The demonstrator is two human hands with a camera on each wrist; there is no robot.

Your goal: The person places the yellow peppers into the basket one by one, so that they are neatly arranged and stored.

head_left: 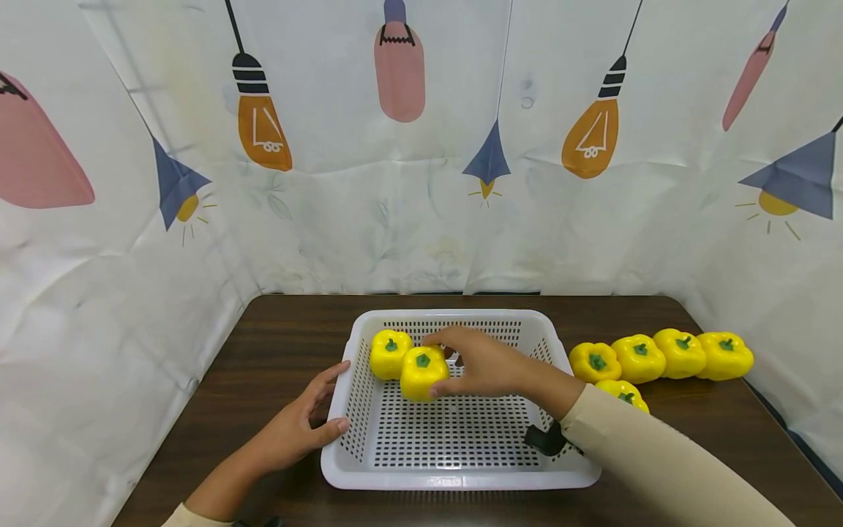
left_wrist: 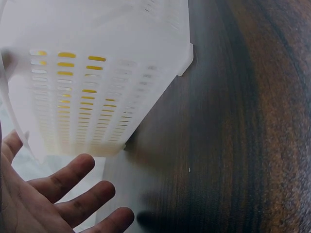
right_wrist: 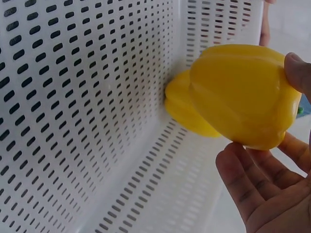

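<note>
My right hand (head_left: pixel 484 362) holds a yellow bell pepper (head_left: pixel 421 375) with a green stem inside the white basket (head_left: pixel 461 479), thumb on one side and fingers on the other. In the right wrist view the held pepper (right_wrist: pixel 245 94) appears raised off the basket floor. Another yellow pepper (head_left: pixel 387 351) sits in the basket's far left corner, partly hidden behind the held one in the right wrist view. At the basket's left rim my left hand (head_left: pixel 299 424) rests with fingers spread, thumb and a fingertip touching the rim. Its fingers (left_wrist: pixel 87 201) look loosely straight in the left wrist view.
Several yellow peppers (head_left: pixel 639 359) stand in a row on the brown table (head_left: pixel 290 329) to the basket's right. One more pepper (head_left: pixel 622 393) lies nearer, partly behind the right sleeve (head_left: pixel 652 454). A patterned white cloth (head_left: pixel 395 234) hangs behind and beside the table.
</note>
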